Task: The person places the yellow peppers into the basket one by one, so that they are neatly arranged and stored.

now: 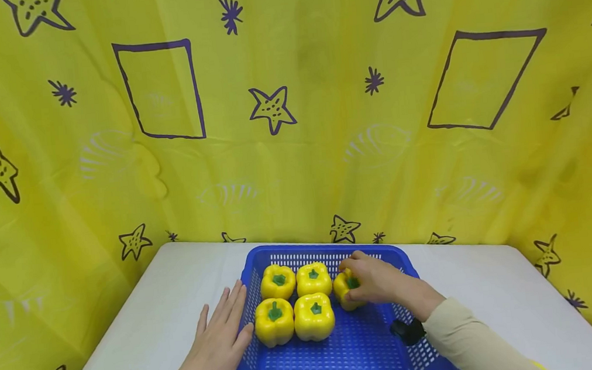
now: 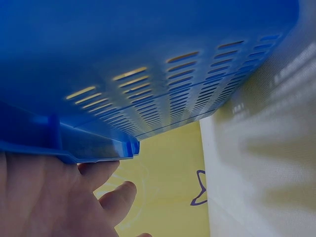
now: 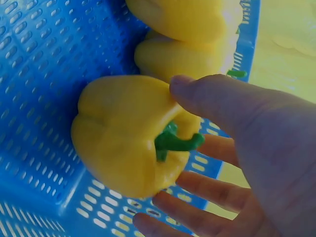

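Observation:
A blue plastic basket (image 1: 312, 246) with slotted walls holds several yellow bell peppers with green stems. My right hand (image 1: 380, 280) grips the rightmost bell pepper (image 1: 342, 291) inside it. In the right wrist view, the thumb touches one side of that pepper (image 3: 118, 133), and the fingers (image 3: 212, 192) curve along the other. Left of it, the other bell peppers (image 1: 314, 317) stand close together, stems up. My left hand (image 1: 219, 338) rests flat with straight fingers against the basket's left rim. From below, the left wrist view shows the hand (image 2: 49, 197) under the rim's edge (image 2: 94, 160).
The basket stands on a white table (image 1: 469, 287). A yellow curtain (image 1: 315, 165) with dark star drawings hangs behind and at both sides. Near my right wrist is a black object (image 1: 408, 332), its kind unclear. The basket's front right floor (image 1: 363, 343) shows bare blue mesh.

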Demonstrator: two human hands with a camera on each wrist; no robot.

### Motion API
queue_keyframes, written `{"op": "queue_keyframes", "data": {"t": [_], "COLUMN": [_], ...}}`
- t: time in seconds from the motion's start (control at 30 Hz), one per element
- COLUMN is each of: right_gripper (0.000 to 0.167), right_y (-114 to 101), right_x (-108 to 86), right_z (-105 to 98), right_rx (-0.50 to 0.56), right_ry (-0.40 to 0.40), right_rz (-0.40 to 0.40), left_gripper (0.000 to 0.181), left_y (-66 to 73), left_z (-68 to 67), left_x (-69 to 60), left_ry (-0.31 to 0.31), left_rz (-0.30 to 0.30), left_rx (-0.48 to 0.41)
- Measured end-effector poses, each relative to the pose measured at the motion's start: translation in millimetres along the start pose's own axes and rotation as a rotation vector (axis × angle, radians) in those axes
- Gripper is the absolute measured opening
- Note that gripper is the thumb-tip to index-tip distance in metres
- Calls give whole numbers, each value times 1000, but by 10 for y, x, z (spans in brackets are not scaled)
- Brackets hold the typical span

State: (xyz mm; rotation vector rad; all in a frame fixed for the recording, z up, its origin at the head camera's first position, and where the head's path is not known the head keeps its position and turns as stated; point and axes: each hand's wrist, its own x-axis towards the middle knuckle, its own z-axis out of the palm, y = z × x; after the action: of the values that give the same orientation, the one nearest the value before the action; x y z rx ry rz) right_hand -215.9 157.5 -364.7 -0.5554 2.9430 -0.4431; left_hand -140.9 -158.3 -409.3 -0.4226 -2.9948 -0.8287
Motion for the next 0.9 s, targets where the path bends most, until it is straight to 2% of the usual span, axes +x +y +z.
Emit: {"op": "queue_keyframes", "data": {"t": [0.2,0.5,0.7,0.9], "right_gripper": [50,45,46,44], "right_y": [53,223,337,439], "right_x": [-72,-248,-378,-508], "right_z": [-94,-284,-378,-459], "right_rx": [-14,-45,-23,-21], "right_ry": [15,100,117,157], "right_rz": [21,-61,-25,-39], "left_gripper": [65,65,65,65], "left_y": [0,-6,-1,1], "left_z": [-3,-2,-2,7], "left_x": [-4,-2,-9,-8], "left_ry": [5,8,4,4], "left_rz": [-1,3,0,-1], "left_rx": [-1,3,5,8]}}
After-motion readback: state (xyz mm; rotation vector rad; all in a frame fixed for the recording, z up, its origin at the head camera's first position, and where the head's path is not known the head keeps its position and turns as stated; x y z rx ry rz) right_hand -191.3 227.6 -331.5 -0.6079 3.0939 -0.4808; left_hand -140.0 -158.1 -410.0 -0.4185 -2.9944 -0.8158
